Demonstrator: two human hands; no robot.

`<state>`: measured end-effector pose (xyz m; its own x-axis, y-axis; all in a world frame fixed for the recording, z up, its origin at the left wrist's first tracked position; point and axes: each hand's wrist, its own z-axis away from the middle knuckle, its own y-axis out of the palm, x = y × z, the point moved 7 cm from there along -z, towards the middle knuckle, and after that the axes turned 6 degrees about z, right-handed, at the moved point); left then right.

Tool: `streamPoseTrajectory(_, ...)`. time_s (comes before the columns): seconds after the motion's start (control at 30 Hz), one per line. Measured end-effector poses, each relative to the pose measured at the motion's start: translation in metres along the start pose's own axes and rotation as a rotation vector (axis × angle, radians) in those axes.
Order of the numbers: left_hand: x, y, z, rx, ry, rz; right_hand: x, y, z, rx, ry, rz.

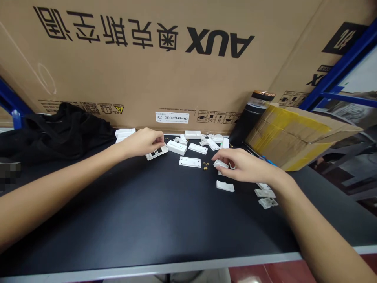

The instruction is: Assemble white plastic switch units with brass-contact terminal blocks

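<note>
My left hand [145,142] is at the back of the table with its fingers closed on the edge of a white slotted plastic cover [157,152]. The fingers hide part of that cover. Over on the right, my right hand [243,165] pinches a small white plastic part [220,163] between thumb and fingers. Between the hands lie a flat white plate with end holes [190,162], a similar plate [198,148] and a white plastic housing [176,147]. Several small brass pieces [205,165] sit left of my right fingertips. Nearer to me rests a white plastic strip [225,186].
A large cardboard box [132,74] stands along the back. At the left are a black cloth [64,129] and stacked white parts [125,133]. A dark bottle [250,118] leans by a taped carton [294,133]. More plastic parts [267,203] lie beside my right forearm.
</note>
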<state>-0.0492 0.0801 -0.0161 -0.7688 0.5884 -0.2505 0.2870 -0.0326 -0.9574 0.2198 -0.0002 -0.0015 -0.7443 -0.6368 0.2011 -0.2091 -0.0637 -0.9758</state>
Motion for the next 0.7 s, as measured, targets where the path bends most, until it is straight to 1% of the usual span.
streamPoseTrajectory(0.07, 0.006, -0.001, -0.001, -0.013, -0.011, 0.025, 0.001, 0.000, 0.000, 0.009, 0.002, 0.000)
streamPoseTrajectory(0.1, 0.006, -0.003, -0.001, -0.042, -0.016, 0.025, 0.001, 0.000, 0.000, 0.011, 0.004, -0.005)
streamPoseTrajectory(0.17, -0.004, -0.005, 0.001, -0.119, -0.010, 0.020, 0.001, 0.002, -0.001, 0.015, 0.011, -0.031)
streamPoseTrajectory(0.2, -0.013, -0.005, 0.004, -0.158, 0.004, 0.023, 0.001, 0.003, -0.001, 0.016, 0.014, -0.049)
streamPoseTrajectory(0.27, -0.041, 0.004, 0.010, -0.161, 0.086, 0.013, 0.001, 0.006, -0.002, 0.011, 0.015, -0.085)
streamPoseTrajectory(0.3, -0.056, 0.009, 0.014, -0.164, 0.133, -0.026, 0.002, 0.008, -0.002, 0.011, 0.012, -0.099)
streamPoseTrajectory(0.37, -0.085, 0.025, 0.021, -0.131, 0.236, -0.109, 0.005, 0.010, -0.004, 0.014, -0.003, -0.114)
streamPoseTrajectory(0.43, -0.101, 0.040, 0.026, -0.090, 0.284, -0.166, 0.009, 0.013, -0.005, 0.026, -0.016, -0.110)
streamPoseTrajectory(0.47, -0.105, 0.047, 0.028, -0.075, 0.300, -0.179, 0.011, 0.014, -0.006, 0.033, -0.020, -0.104)
streamPoseTrajectory(0.53, -0.104, 0.054, 0.030, -0.064, 0.304, -0.164, 0.014, 0.015, -0.007, 0.039, -0.031, -0.096)
streamPoseTrajectory(0.63, -0.098, 0.059, 0.031, -0.063, 0.336, -0.059, 0.018, 0.019, -0.010, 0.050, -0.063, -0.105)
streamPoseTrajectory(0.7, -0.095, 0.061, 0.031, -0.064, 0.386, 0.041, 0.020, 0.022, -0.011, 0.043, -0.086, -0.114)
